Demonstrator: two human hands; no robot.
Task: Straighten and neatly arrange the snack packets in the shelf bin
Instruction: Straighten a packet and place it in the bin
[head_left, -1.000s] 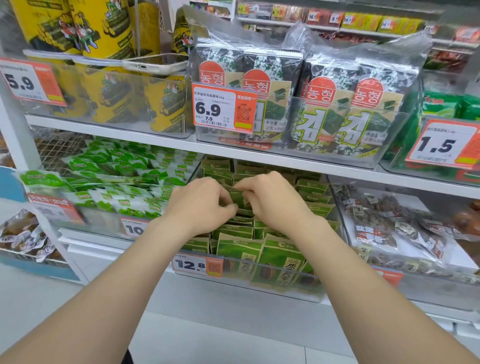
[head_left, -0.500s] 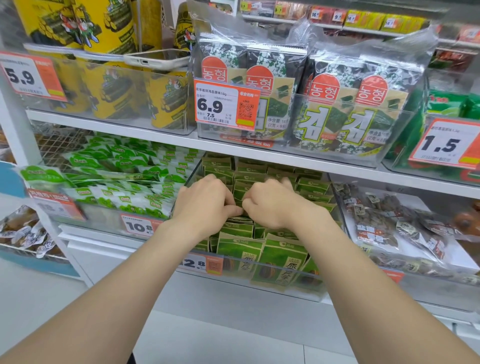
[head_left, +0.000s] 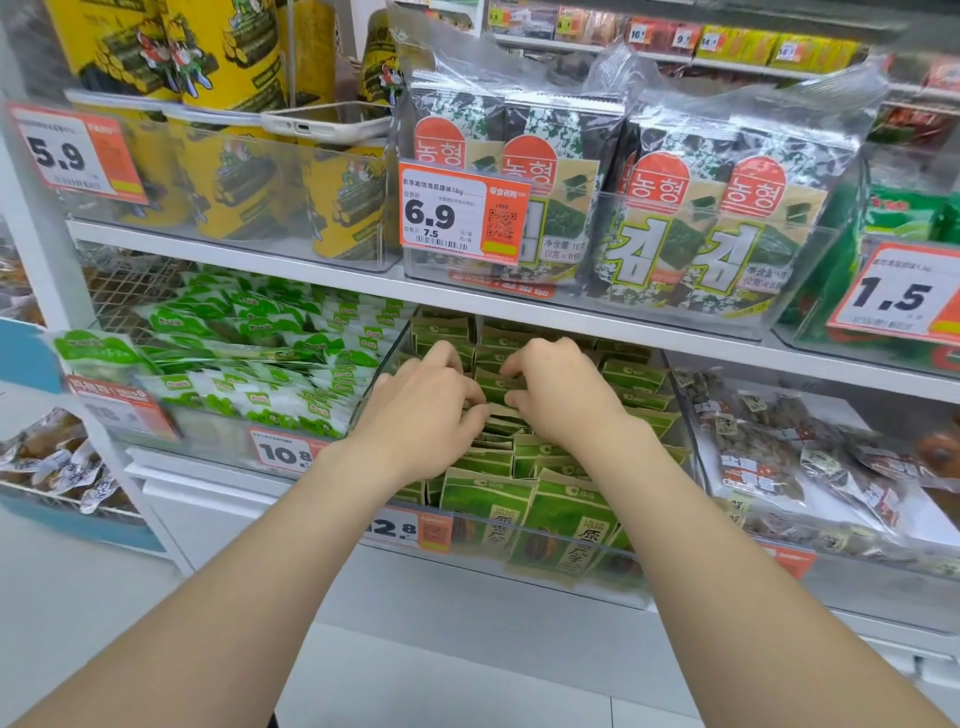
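Note:
A clear plastic shelf bin (head_left: 571, 584) on the lower shelf holds several rows of green and tan snack packets (head_left: 563, 514) standing upright. My left hand (head_left: 423, 410) and my right hand (head_left: 563, 395) reach into the middle of the bin side by side. Both have their fingers curled over the top edges of packets in a middle row, pinching them. The packets under my palms are hidden. The front packets lean slightly against the bin's front wall.
A bin of green and white packets (head_left: 249, 374) sits to the left, a bin of clear bags with dark snacks (head_left: 789, 457) to the right. The shelf board (head_left: 623, 322) hangs just above my hands, carrying seaweed packs (head_left: 685, 218). A phone (head_left: 322, 122) lies on the upper-left bin.
Both hands have moved a little deeper into the bin toward the back rows, staying close together on the packet tops. The view has shifted slightly downward.

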